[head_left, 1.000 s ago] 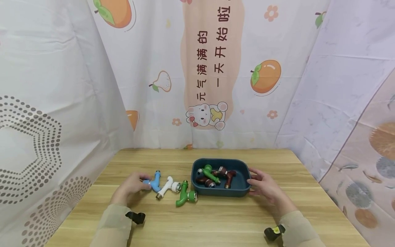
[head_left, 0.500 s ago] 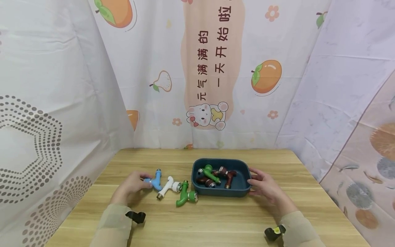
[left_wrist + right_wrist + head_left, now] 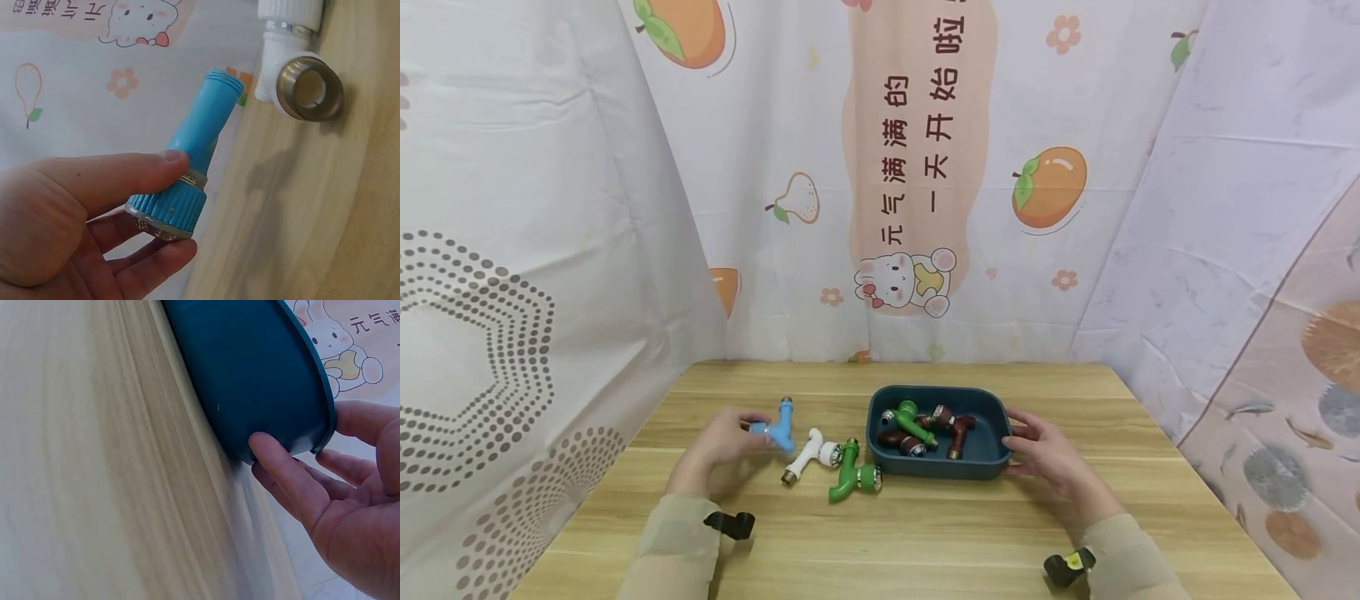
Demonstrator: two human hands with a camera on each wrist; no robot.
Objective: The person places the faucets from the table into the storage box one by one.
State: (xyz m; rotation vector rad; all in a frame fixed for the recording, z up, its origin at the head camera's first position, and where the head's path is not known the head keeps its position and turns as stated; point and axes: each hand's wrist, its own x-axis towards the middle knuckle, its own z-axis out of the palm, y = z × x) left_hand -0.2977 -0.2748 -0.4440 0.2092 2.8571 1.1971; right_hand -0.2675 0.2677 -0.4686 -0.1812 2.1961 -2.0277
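Note:
My left hand (image 3: 726, 437) pinches a light blue plastic tap (image 3: 200, 134) by its ribbed knob, thumb on one side and fingers on the other. The tap's threaded inlet (image 3: 786, 403) points up and away. To its right lie a white tap (image 3: 808, 454) with a brass-coloured end and a green tap (image 3: 847, 477). My right hand (image 3: 1047, 450) holds the right end of a dark teal bin (image 3: 936, 468), its digits spread around the wall and rim (image 3: 259, 394). Inside the bin are another green tap (image 3: 916, 423) and several dark red taps (image 3: 958, 433).
The wooden table (image 3: 880, 542) reaches back to a printed curtain (image 3: 790, 275), and more patterned cloth (image 3: 1180, 275) hangs at both sides. Black wrist cameras (image 3: 732, 525) are strapped over the sleeves.
My left hand has raised the blue tap a little and moved it slightly away from me, apart from the white tap. The right hand and the bin stay in place.

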